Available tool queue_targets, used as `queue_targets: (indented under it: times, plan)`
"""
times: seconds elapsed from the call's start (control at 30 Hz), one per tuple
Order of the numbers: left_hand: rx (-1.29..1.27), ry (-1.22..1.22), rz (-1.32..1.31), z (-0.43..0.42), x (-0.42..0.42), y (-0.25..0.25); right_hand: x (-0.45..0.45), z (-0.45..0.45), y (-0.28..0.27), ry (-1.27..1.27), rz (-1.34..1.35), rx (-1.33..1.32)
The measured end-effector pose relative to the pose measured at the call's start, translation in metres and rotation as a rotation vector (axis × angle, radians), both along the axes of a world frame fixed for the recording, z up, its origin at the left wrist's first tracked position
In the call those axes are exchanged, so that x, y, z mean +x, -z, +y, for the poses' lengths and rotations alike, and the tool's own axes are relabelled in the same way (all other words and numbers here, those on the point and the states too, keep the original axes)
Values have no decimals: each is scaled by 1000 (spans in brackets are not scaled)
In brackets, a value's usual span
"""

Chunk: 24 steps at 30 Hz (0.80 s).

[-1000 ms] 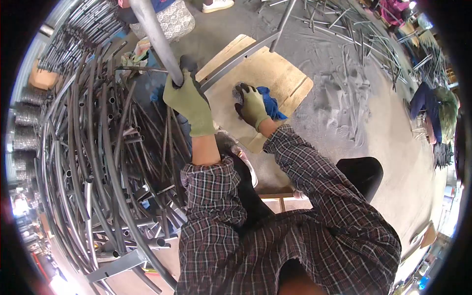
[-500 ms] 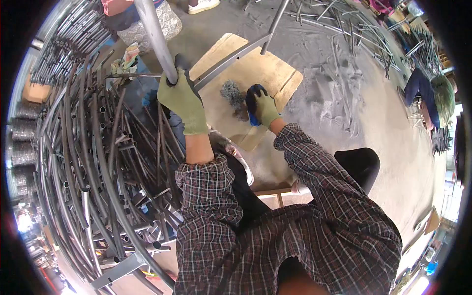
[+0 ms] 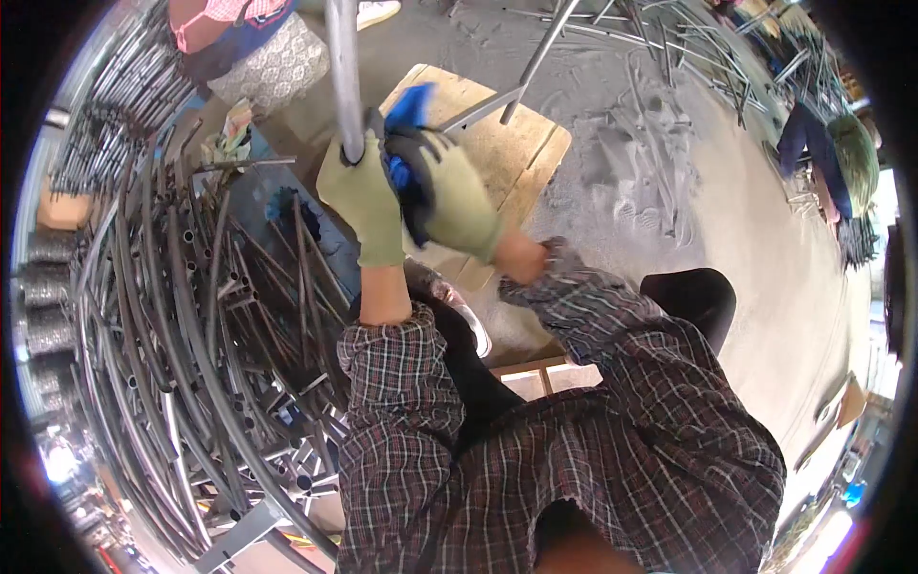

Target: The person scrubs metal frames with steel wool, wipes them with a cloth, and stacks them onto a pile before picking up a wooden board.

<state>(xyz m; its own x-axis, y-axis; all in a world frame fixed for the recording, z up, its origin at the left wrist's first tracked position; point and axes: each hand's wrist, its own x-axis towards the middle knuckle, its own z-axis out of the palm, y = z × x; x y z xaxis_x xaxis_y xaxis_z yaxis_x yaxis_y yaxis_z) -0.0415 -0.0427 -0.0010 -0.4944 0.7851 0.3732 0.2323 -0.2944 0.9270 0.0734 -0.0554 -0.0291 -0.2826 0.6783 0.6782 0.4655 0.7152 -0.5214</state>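
My left hand [image 3: 365, 196], in a green glove with dark fingers, is wrapped round the lower end of a grey metal tube frame [image 3: 346, 86]. A crossbar runs from the hands to another tube at the upper right. My right hand [image 3: 448, 191], gloved the same way, is closed on a blue cloth [image 3: 409, 107], bunched beside my left hand at the crossbar. Motion blurs the right fingers a little, and they cover the near part of the crossbar. Below the frame lies a flat tan board [image 3: 521, 143] on the floor.
A large heap of bent metal tubes [image 3: 210, 316] fills my left side. More tubes [image 3: 693, 48] lie at the upper right. Grey dust [image 3: 641, 143] covers the floor there. Another person's patterned cloth [image 3: 277, 67] shows at the upper left. Dark clothing [image 3: 794, 143] hangs at the right.
My right hand has lifted from the grey clump on the board and moved left with the blue cloth to the frame beside my left hand. The clump is now hidden. The upright tube tilts less.
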Motion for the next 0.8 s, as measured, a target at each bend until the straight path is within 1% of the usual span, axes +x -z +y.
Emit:
queue_targets:
  times: [0.03,0.07,0.13,0.17,0.2,0.23,0.27,0.3,0.37,0.4,0.43,0.47,0.53,0.57,0.6,0.63,0.67,0.7,0.77,0.8]
  plan:
    - [5,-1,56,-1,0,1,3,6,6,6,-82,33]
    - [-10,25,44,-1,1,4,6,17,17,5,-163,63]
    - [-42,53,18,-2,-4,10,30,37,46,14,-168,-116]
    - [-73,66,47,-2,-7,10,42,39,51,148,-175,-153]
    - [-108,85,73,-4,-9,10,57,45,46,153,-126,-243]
    - [-141,108,96,-5,-9,10,73,60,65,121,159,-532]
    - [-168,134,117,-3,-8,10,79,68,71,88,448,-810]
    - [-136,96,195,4,-13,20,77,70,82,84,404,-723]
    - [-162,112,184,5,-14,18,44,56,73,155,65,-266]
    - [-180,121,182,4,-15,18,20,32,56,96,72,-259]
    - [-28,97,145,11,-16,31,-5,15,37,15,99,-160]
    - [-21,81,179,12,-20,35,-19,8,25,-68,128,-56]
    - [-11,53,249,10,-28,41,-5,20,39,-38,-23,-178]
    - [-61,110,160,10,-29,40,7,29,50,-26,-104,-241]
    - [-76,99,154,8,-30,38,21,37,59,43,-158,-290]
    - [-88,87,145,6,-31,37,39,49,61,33,-47,-381]
    - [-96,75,135,6,-30,34,56,56,71,193,-72,-318]
    - [-118,58,148,4,-27,27,75,78,102,277,-122,-324]
    - [-164,44,168,-3,-15,9,91,86,96,283,66,-657]
    - [-143,67,72,-4,-12,9,92,88,95,314,83,-747]
